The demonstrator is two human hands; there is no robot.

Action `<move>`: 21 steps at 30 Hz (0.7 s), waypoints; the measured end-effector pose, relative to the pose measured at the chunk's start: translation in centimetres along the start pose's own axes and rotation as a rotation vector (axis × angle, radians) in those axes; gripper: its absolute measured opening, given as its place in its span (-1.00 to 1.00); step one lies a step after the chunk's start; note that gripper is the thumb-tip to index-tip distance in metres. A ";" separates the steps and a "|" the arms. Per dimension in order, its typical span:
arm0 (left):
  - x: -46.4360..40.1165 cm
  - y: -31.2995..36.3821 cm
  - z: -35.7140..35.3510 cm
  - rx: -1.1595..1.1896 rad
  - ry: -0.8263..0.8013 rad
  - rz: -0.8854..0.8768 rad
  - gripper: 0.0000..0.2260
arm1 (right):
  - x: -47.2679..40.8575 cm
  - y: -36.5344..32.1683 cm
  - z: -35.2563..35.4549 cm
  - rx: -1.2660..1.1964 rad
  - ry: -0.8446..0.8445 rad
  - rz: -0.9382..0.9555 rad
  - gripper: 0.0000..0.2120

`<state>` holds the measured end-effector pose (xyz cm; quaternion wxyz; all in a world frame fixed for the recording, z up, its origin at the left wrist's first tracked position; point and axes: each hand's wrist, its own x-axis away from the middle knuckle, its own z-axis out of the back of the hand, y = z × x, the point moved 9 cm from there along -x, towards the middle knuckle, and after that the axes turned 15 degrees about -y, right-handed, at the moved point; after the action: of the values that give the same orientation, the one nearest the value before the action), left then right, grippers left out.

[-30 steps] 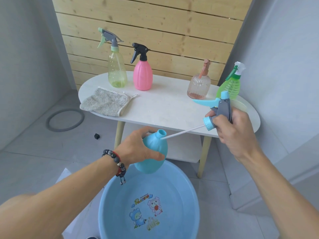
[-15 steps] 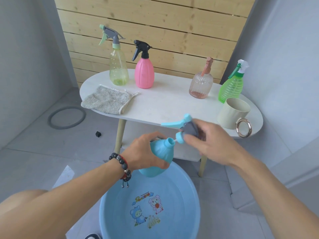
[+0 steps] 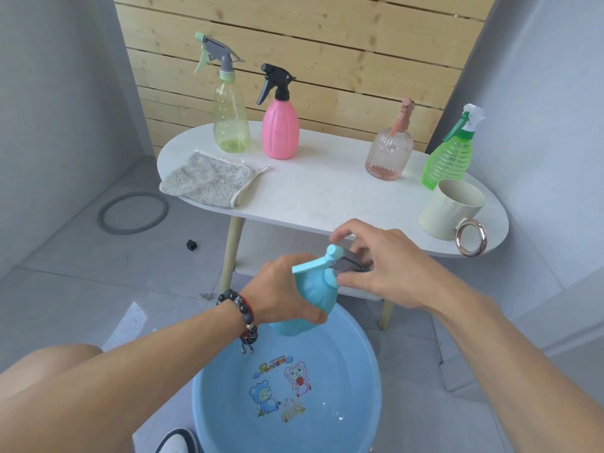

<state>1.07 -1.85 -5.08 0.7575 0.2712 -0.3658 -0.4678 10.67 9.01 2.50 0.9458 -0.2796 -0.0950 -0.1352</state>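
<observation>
Brought down since a second ago, the spray head (image 3: pixel 341 263) is being seated on the neck of the blue bottle (image 3: pixel 305 304), tube hidden inside. This smooth, bulbous plastic bottle is being gripped round its body by the left hand (image 3: pixel 281 291) above the far rim of the basin (image 3: pixel 354 371), just before the front edge of the table (image 3: pixel 327 197), with open floor on either side, its long axis leaning up and right. The head is being pinched by the curled fingers of the right hand (image 3: pixel 385 268), lever pointing left.

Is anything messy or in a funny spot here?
A few things. The grey cloth droops slightly off the front of the table, the cream mug sits right at its rim, and a small black piece lies on the floor.
</observation>
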 end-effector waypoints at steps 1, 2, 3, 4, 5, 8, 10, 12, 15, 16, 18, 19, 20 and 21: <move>0.0 0.0 0.0 0.006 0.007 0.006 -0.50 | 0.1 0.1 0.1 -0.011 0.003 -0.012 -0.62; 0.0 0.0 0.1 0.015 0.012 0.008 -0.50 | 0.1 -0.1 0.1 -0.012 0.003 -0.004 -0.64; 0.0 0.1 0.2 0.026 0.014 0.008 -0.49 | 0.2 -0.4 0.2 -0.015 0.000 0.020 -0.66; 0.1 0.1 0.3 0.040 0.012 0.006 -0.49 | 0.3 -0.8 0.3 -0.025 -0.011 0.053 -0.69; 0.0 0.2 0.3 0.058 0.006 0.004 -0.50 | 0.4 -1.2 0.3 -0.037 -0.025 0.087 -0.72; 0.1 0.3 0.4 0.093 0.004 -0.012 -0.46 | 0.4 -0.9 0.6 -0.010 -0.018 0.044 -0.77; 0.2 0.4 0.4 0.085 0.022 -0.023 -0.43 | 0.3 -0.3 0.2 -0.072 -0.026 -0.044 -0.64; 0.1 0.5 0.5 0.082 0.031 -0.033 -0.43 | 0.3 -0.2 -0.3 -0.194 -0.025 -0.085 -0.35; -0.1 0.6 0.8 0.084 0.041 -0.042 -0.42 | 0.5 -0.5 -0.1 -0.106 0.002 -0.098 -0.37; -0.1 0.5 0.8 0.074 0.045 -0.041 -0.42 | 0.6 -0.2 0.1 -0.055 -0.004 -0.135 -0.39; -0.1 0.3 1.0 0.072 0.053 -0.029 -0.41 | 1.1 0.3 0.6 -0.091 -0.052 -0.204 -0.37; 0.0 0.1 1.1 0.082 0.057 -0.023 -0.42 | 1.3 0.4 0.6 -0.166 -0.088 -0.206 -0.45; 0.0 0.0 1.2 0.092 0.062 -0.020 -0.43 | 1.5 0.3 0.7 -0.231 -0.124 -0.193 -0.54; 0.1 -0.1 1.4 0.094 0.066 -0.018 -0.44 | 1.8 0.2 0.8 -0.246 -0.156 -0.188 -0.63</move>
<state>-0.10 -2.05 -4.36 0.7513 0.3252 -0.3598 -0.4476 12.32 9.29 3.48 0.8774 -0.3927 -0.1767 -0.2114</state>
